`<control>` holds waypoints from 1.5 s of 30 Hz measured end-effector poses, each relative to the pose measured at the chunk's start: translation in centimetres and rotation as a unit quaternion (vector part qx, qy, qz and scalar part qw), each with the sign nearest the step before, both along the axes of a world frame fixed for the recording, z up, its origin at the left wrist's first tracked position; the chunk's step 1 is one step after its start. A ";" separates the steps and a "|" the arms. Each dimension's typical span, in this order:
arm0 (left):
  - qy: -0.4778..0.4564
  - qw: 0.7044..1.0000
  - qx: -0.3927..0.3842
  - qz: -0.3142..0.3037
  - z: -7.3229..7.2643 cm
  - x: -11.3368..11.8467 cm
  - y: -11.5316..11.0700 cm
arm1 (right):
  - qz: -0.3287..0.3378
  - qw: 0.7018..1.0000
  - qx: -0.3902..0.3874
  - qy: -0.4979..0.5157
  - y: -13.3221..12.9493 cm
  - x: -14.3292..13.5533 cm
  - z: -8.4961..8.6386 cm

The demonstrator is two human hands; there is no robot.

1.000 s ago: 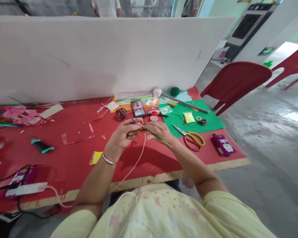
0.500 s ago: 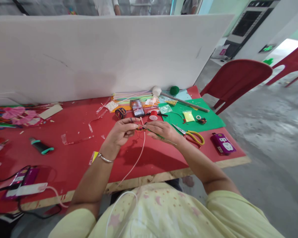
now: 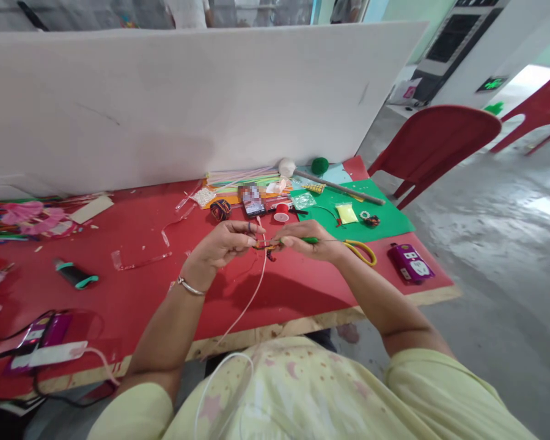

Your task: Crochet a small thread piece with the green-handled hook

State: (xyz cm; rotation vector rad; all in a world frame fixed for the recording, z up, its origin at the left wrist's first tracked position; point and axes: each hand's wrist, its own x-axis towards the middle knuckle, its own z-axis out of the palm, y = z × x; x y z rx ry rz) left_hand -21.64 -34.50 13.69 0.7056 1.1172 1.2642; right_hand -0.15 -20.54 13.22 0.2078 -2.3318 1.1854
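Observation:
My left hand [image 3: 224, 244] pinches one end of a small strip of dark multicoloured yarn work [image 3: 263, 247], with a strand looped over a finger. At the other end, my right hand [image 3: 305, 237] closes around a crochet hook [image 3: 310, 240] with a green grip; its thin metal shaft sticks out toward the wrist. The hook's working tip is hidden by fingers and yarn. Behind my left hand lies a ball of multicoloured yarn [image 3: 220, 210]. A pale cable [image 3: 255, 287] runs beneath the yarn work, its plug end close to a phone [image 3: 252, 200].
Yellow-handled scissors [image 3: 362, 252] lie partly behind my right wrist. Beyond are a red thread spool [image 3: 282, 214], a green sheet [image 3: 389, 223] and a yellow packet [image 3: 346, 213]. A purple power socket [image 3: 410, 264] stands at right, a black-and-teal tool [image 3: 76, 274] at left. A white board [image 3: 187, 104] rises behind.
My right hand has turned, and the hook has swung from slanting downward to nearly level. More of the yarn work shows between my hands. The view has shifted slightly.

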 end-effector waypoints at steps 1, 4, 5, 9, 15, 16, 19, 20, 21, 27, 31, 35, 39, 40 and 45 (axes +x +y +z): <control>-0.002 1.000 -0.001 -0.006 -0.1 0.0 0.1 | 0.006 1.000 -0.028 -0.013 0.0 0.0 0.1; -0.012 1.000 -0.007 -0.017 -0.4 -0.1 0.3 | 0.008 0.999 -0.036 -0.026 0.1 0.2 0.2; -0.015 1.000 -0.011 -0.021 -0.4 -0.1 0.3 | 0.005 1.000 -0.020 -0.023 0.1 0.2 0.3; -0.025 0.999 -0.026 -0.037 -0.5 -0.3 0.4 | 0.013 0.999 0.022 -0.025 0.3 0.3 0.4; -0.023 0.996 -0.042 -0.070 -0.6 -0.3 0.5 | 0.038 0.998 -0.032 -0.043 0.5 0.4 0.6; -0.019 0.996 -0.039 -0.075 -0.7 -0.3 0.5 | 0.045 0.996 -0.050 -0.052 0.5 0.5 0.6; -0.016 0.995 -0.031 -0.093 -1.2 -0.3 0.6 | 0.064 0.990 -0.101 -0.077 0.4 0.7 0.8; -0.017 0.994 -0.028 -0.099 -1.3 -0.4 0.6 | 0.067 0.988 -0.111 -0.081 0.4 0.8 0.9; -0.019 0.994 -0.026 -0.106 -1.4 -0.4 0.7 | 0.068 0.987 -0.119 -0.083 0.4 0.8 0.9; -0.021 0.995 0.000 -0.099 -0.6 0.5 0.5 | 0.063 0.967 -0.215 -0.118 0.3 0.8 0.2; -0.001 0.998 0.066 0.012 -0.2 2.1 0.4 | -0.004 0.903 -0.414 -0.114 -1.0 -0.5 -2.3; 0.034 0.986 0.123 0.108 -0.9 3.7 0.9 | -0.072 0.836 -0.539 -0.070 -3.1 -2.4 -4.0; 0.056 0.960 0.165 0.220 -1.3 5.0 1.4 | -0.167 0.803 -0.572 0.012 -4.5 -4.0 -3.9; 0.055 0.956 0.166 0.236 -1.2 5.2 1.5 | -0.183 0.799 -0.572 0.030 -4.7 -4.3 -3.9; 0.003 0.962 0.130 0.240 -0.5 5.6 1.3 | -0.232 0.810 -0.535 0.059 -5.3 -4.5 -4.1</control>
